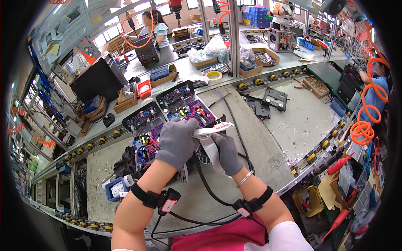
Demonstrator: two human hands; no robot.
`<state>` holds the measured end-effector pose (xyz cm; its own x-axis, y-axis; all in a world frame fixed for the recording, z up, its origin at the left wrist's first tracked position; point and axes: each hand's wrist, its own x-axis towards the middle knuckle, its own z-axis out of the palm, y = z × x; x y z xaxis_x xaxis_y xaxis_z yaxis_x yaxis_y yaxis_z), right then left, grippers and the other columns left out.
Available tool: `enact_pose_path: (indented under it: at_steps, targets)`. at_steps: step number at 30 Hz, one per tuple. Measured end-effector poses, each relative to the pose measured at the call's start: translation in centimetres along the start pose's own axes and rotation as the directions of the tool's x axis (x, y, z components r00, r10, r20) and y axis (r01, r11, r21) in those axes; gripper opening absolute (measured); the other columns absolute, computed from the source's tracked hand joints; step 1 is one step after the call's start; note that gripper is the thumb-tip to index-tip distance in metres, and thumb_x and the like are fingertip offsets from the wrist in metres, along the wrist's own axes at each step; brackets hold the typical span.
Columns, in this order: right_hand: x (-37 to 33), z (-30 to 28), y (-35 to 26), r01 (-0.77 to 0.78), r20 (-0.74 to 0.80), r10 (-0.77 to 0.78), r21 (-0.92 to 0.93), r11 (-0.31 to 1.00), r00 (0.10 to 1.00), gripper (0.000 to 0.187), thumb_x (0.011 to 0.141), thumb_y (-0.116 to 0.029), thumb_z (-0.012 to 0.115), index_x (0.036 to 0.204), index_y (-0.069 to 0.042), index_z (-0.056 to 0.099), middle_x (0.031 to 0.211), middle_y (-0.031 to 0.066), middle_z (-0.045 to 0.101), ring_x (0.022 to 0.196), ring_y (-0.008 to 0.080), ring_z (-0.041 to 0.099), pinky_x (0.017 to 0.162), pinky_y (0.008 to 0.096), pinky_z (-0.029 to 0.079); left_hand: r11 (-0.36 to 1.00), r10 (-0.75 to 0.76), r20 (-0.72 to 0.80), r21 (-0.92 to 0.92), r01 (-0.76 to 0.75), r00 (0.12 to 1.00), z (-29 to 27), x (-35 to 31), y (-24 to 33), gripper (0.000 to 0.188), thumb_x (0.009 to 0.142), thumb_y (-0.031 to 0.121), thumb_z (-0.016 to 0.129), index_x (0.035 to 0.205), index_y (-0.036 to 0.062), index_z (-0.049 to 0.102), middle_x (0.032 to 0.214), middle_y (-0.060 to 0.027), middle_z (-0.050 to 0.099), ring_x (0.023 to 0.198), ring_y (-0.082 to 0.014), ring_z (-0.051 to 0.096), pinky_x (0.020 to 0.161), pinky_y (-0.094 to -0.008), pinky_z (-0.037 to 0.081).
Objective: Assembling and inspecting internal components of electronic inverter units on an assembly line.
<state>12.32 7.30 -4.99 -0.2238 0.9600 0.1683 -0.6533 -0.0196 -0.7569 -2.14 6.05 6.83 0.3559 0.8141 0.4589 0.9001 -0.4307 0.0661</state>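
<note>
My left hand [178,140], in a grey glove, is closed on a bundle of white paper strips [212,128] with red marks, like a stack of labels. A black binder clip [218,121] sits at the bundle's far end. Just to the right, my gloved right hand [228,154] pinches the bundle's lower side, beside a white strip [210,152] that hangs down. Behind and left of my hands stand open black casings [142,117] with purple circuit boards [184,111] and coloured wires. The fingertips of both hands are partly hidden by the paper.
A thick black cable [205,178] loops over the grey worktop [268,161]. A blue box [114,189] of small parts lies at the left. Roller tracks [100,141] edge the bench. Black plastic parts [275,99] lie right. Co-workers sit across and at far right.
</note>
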Motion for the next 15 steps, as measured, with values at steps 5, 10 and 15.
enact_pose_path:
  at_steps: [5, 10, 15]
  targets:
    - [-0.7, -0.9, 0.4, -0.046, -0.090, 0.038, -0.087, 0.995, 0.995, 0.032, 0.084, -0.007, 0.047, 0.111, 0.006, 0.060, 0.095, 0.0083, 0.064, 0.084, 0.0112, 0.059, 0.072, 0.0247, 0.046, 0.998, -0.030, 0.001, -0.048, 0.030, 1.000, 0.2, 0.1, -0.2, 0.020, 0.063, 0.014, 0.073, 0.080, 0.0088, 0.063, 0.072, -0.0089, 0.063, 0.073, -0.0293, 0.061, 0.069, -0.0389, 0.048]
    - [-1.1, -1.0, -0.6, -0.108, -0.061, 0.094, -0.297, 0.949, 0.994, 0.032, 0.083, -0.008, 0.050, 0.110, 0.006, 0.061, 0.089, 0.0080, 0.065, 0.075, 0.0118, 0.060, 0.066, 0.0260, 0.048, 0.997, -0.046, 0.015, -0.056, 0.047, 0.999, 0.0, 0.0, 0.0, 0.016, 0.065, 0.011, 0.071, 0.080, 0.0088, 0.064, 0.074, -0.0090, 0.064, 0.076, -0.0298, 0.061, 0.072, -0.0396, 0.048]
    - [-2.5, -0.8, -2.6, -0.267, -0.093, 0.260, -0.553, 0.789, 0.961, 0.028, 0.084, -0.014, 0.055, 0.104, 0.005, 0.063, 0.083, 0.0099, 0.067, 0.072, 0.0149, 0.063, 0.064, 0.0276, 0.051, 0.988, -0.103, 0.038, -0.108, 0.106, 0.994, -0.1, -0.3, -0.4, 0.017, 0.067, 0.008, 0.066, 0.085, 0.0092, 0.066, 0.083, -0.0108, 0.065, 0.083, -0.0303, 0.061, 0.078, -0.0386, 0.047]
